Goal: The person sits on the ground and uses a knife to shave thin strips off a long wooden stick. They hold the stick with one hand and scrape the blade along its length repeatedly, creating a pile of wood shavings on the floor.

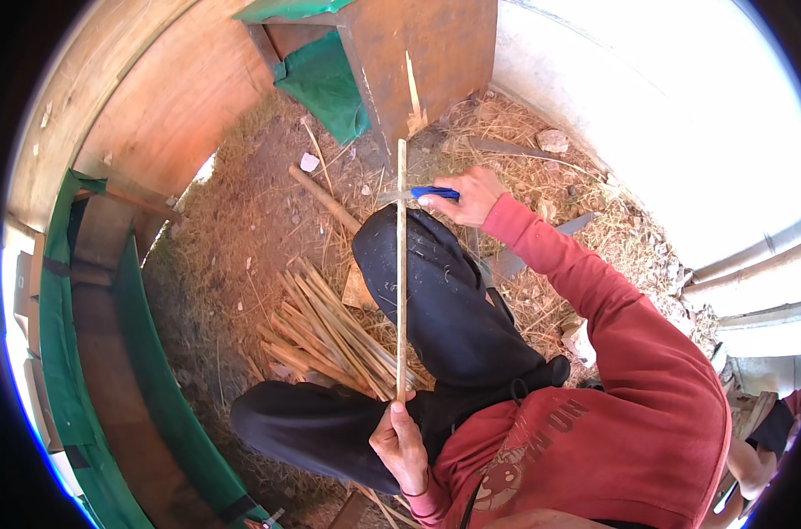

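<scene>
A long, thin wooden stick (pixel 402 291) stands out lengthwise in front of my body, its far end near a brown wooden box. My left hand (pixel 402 445) is closed around its near end, close to my lap. In my right hand (pixel 473 196) is a knife with a blue handle (pixel 436 192), gripped by the handle. The knife's blade lies across the stick toward its far end, just beyond my bent knee. Small shavings cling to my dark trousers (pixel 458 291). Beside my legs, a bundle of similar wooden strips (pixel 326 326) lies on the ground.
A round wooden handle (pixel 323 198) rests on the ground beyond my knee. Flat metal blades (pixel 577 224) lie in the straw at right. Ahead stands the brown box (pixel 427 53) with green cloth (pixel 330 84). Green-edged shelving (pixel 101 353) curves along the left. Another person (pixel 766 450) is at lower right.
</scene>
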`<act>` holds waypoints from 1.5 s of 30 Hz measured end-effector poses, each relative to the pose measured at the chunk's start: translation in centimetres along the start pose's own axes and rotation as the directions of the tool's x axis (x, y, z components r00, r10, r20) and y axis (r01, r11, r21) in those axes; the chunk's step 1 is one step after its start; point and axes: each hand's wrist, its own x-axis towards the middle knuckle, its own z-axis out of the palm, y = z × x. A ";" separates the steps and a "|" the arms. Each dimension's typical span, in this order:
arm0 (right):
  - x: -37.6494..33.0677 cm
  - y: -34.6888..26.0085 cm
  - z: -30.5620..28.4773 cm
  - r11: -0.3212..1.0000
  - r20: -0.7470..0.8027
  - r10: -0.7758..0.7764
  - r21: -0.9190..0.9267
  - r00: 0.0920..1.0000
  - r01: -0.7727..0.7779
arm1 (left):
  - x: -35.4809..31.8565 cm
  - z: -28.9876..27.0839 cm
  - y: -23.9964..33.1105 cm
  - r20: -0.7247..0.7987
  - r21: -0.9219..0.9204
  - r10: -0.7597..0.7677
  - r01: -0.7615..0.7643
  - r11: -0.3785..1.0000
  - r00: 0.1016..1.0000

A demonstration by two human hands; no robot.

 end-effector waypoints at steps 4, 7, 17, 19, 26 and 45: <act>1.1 0.7 0.8 0.999 0.026 0.013 -0.032 1.000 -0.012 | 0.0 0.2 0.1 -0.003 -0.013 -0.003 0.002 1.000 1.000; 2.4 1.0 0.2 0.979 0.050 0.182 -0.098 0.982 -0.176 | -0.1 0.1 0.2 -0.015 -0.012 0.005 -0.005 1.000 1.000; 3.6 4.5 -4.3 0.884 0.011 0.460 0.087 0.888 -0.459 | -1.0 -2.1 -0.6 -0.082 -0.063 -0.004 -0.001 0.998 0.997; 2.1 3.7 -3.8 0.915 0.062 0.394 0.064 0.917 -0.398 | -0.8 -1.9 -0.6 -0.077 -0.043 0.021 -0.024 0.999 0.997; 0.3 0.8 -7.3 0.874 -0.159 0.359 -0.289 0.920 -0.391 | -0.8 -1.6 -0.6 -0.067 -0.018 0.049 -0.050 0.999 0.997; -6.0 -5.5 -2.8 0.975 0.104 -0.154 0.175 0.983 0.134 | 0.6 1.0 1.4 -0.067 0.121 0.109 -0.100 0.988 0.992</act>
